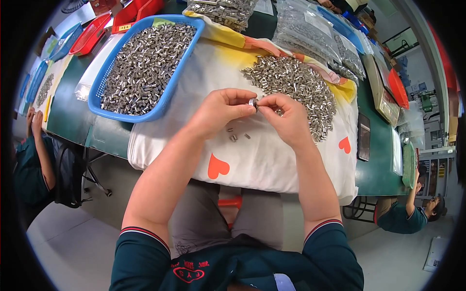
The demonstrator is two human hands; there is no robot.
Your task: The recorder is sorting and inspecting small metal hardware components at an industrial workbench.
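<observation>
A small metal sleeve sat pinched between both hands above the white cloth, just in front of the loose pile of like pieces. The left hand was closed, thumb and forefinger clamped on one end of the sleeve; the right hand was curled the same way, fingertips nipping the other end. A few strays lay on the cloth under the hands, and the blue basket full of sleeves stood left of the pile, well apart from it. To my eye, the check called for a light, steady grip at the ends and slow turning, low over the cloth, so a dropped piece would not roll off.
</observation>
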